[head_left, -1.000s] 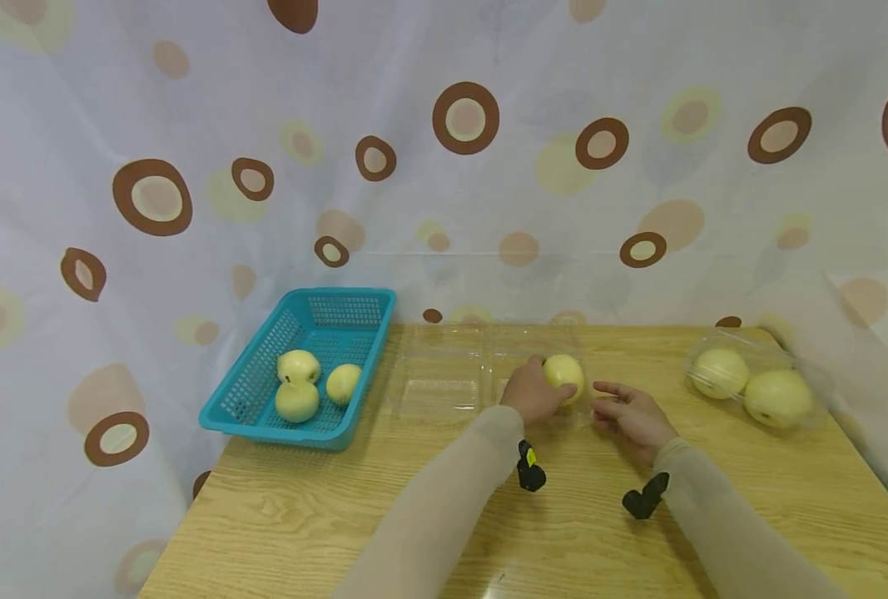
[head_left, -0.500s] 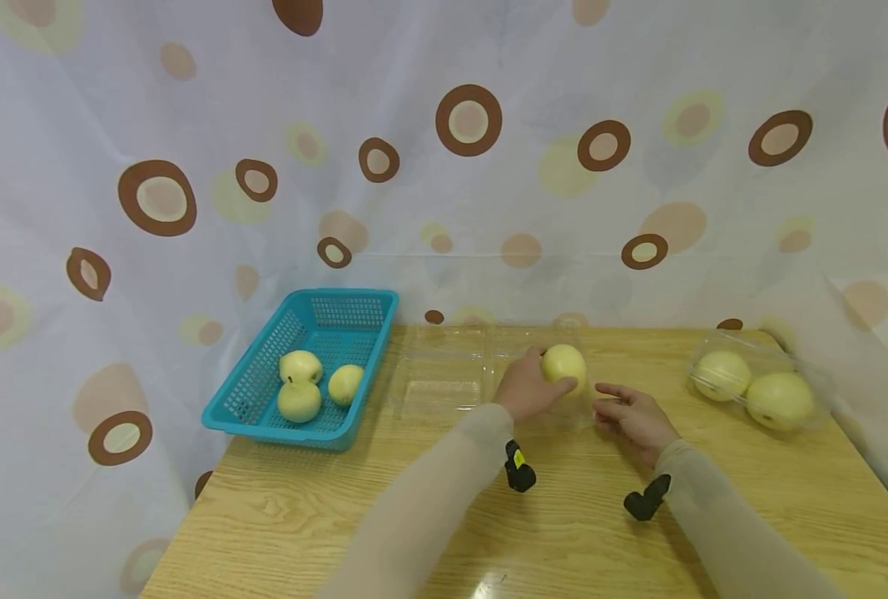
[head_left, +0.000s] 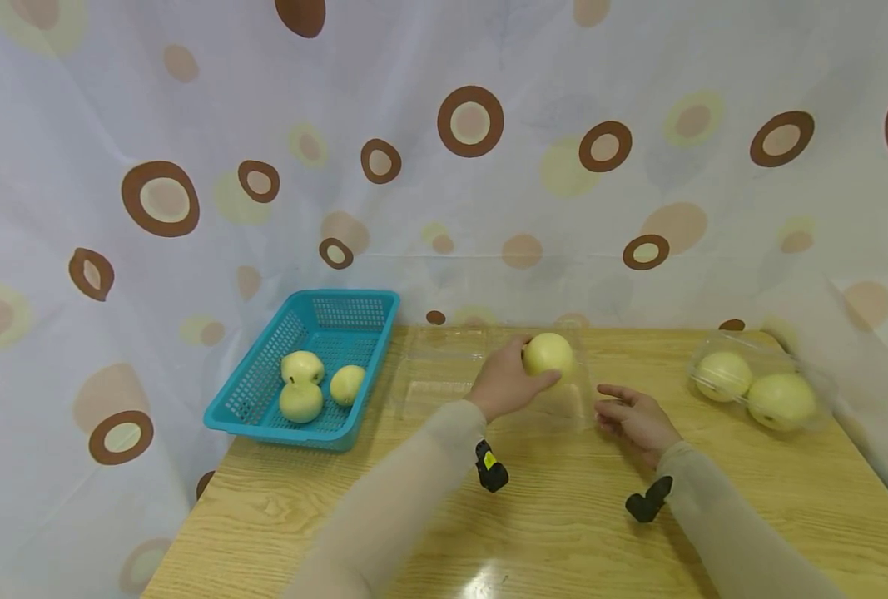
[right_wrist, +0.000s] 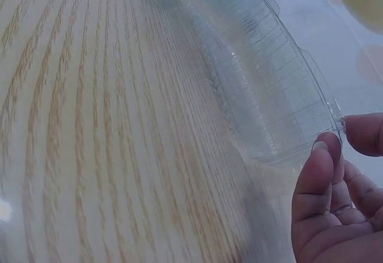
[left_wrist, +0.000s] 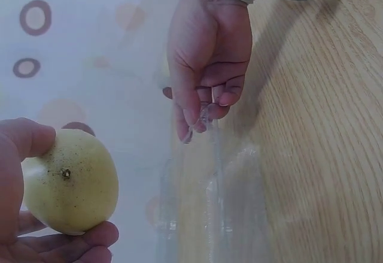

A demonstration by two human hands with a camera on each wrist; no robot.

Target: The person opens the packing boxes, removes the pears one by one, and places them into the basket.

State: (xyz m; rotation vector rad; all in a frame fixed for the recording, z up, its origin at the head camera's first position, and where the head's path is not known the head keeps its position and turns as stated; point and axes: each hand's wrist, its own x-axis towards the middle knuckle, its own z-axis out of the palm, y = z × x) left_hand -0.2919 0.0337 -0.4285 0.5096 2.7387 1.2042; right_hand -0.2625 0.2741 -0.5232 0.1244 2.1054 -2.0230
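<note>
My left hand (head_left: 505,378) grips a round yellow-green fruit (head_left: 550,356), raised over the right part of an open clear plastic container (head_left: 432,399). In the left wrist view, the thumb lies on top of the fruit (left_wrist: 75,182) and fingers are beneath it; its dark-specked end faces the camera. My right hand (head_left: 638,426) pinches the container's right edge between thumb and fingertips, as the right wrist view shows at the corner of the clear container (right_wrist: 263,89). No fruit is visible inside the container.
A blue basket (head_left: 372,374) with three similar fruits (head_left: 301,402) stands at the left. At the right, a clear package (head_left: 758,353) holds two larger-looking fruits (head_left: 781,401). A patterned curtain (head_left: 518,166) hangs behind the wooden table (head_left: 563,516).
My left hand has lifted the fruit from the container's right compartment and moved it up and to the left. My right hand has stayed at the container's right edge.
</note>
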